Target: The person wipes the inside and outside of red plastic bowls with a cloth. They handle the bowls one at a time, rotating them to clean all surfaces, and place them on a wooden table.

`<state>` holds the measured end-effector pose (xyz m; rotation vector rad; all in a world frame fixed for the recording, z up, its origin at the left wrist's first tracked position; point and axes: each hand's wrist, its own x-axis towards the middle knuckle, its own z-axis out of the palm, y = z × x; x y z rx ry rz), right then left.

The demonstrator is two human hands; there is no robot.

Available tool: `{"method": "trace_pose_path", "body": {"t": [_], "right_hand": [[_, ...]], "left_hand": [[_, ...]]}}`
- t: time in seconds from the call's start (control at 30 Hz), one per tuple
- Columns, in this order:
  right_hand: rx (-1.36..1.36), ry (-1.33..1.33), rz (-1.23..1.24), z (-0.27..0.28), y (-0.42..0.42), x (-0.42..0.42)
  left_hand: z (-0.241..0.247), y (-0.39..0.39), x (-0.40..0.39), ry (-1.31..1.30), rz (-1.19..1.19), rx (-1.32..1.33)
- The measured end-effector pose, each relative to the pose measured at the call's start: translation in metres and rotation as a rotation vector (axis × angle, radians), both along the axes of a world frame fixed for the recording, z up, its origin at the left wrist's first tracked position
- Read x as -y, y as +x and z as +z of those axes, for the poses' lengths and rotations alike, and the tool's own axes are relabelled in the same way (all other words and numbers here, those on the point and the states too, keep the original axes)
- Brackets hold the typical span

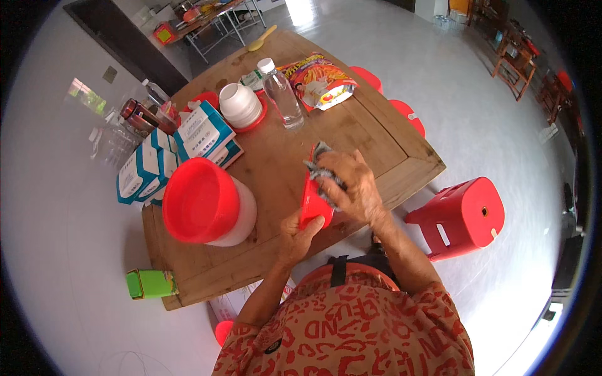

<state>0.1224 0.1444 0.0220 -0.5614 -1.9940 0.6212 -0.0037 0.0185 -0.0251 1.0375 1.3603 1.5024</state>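
My left hand (297, 236) grips the lower end of a shallow red plastic dish or lid (311, 206), which is tilted up on edge above the wooden table. My right hand (350, 183) presses a crumpled grey cloth (321, 173) against the dish's upper part and covers much of it. To the left stands a translucent white tub (243, 211) with a red plastic basin or lid (200, 199) on top. Beyond my hands, a clear plastic bottle (283, 98) with a white cap stands upright.
White-and-teal boxes (202, 131) and stacked white bowls (240, 105) line the table's (277, 155) left side. A colourful food packet (320, 82) lies at the back, a yellow spoon (261, 40) at the far end. A green box (150, 283) sits by the near-left corner; a red stool (463, 216) stands right.
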Motion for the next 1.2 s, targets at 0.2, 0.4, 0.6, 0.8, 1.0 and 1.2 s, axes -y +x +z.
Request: {"method": "trace_pose_path", "body": {"t": [0.2, 0.4, 0.6, 0.8, 1.0, 1.2], "right_hand": [[-0.028, 0.01, 0.075, -0.001, 0.005, -0.011], [0.098, 0.242, -0.068, 0.001, 0.003, 0.033], [0.112, 0.215, -0.066, 0.003, 0.005, 0.023], [0.078, 0.129, -0.001, 0.003, -0.001, 0.013], [0.09, 0.301, -0.033, 0.003, -0.008, 0.059], [0.056, 0.107, 0.154, 0.023, -0.006, 0.022]], "left_hand": [[0.0, -0.003, -0.001, -0.004, 0.005, -0.093], [-0.004, -0.002, -0.003, 0.114, 0.008, -0.079], [-0.004, -0.01, 0.007, 0.014, -0.025, -0.083], [0.008, -0.011, 0.013, 0.018, -0.043, -0.103], [0.01, -0.005, 0.015, 0.089, 0.051, -0.172], [0.023, -0.005, 0.028, 0.096, 0.063, -0.163]]}}
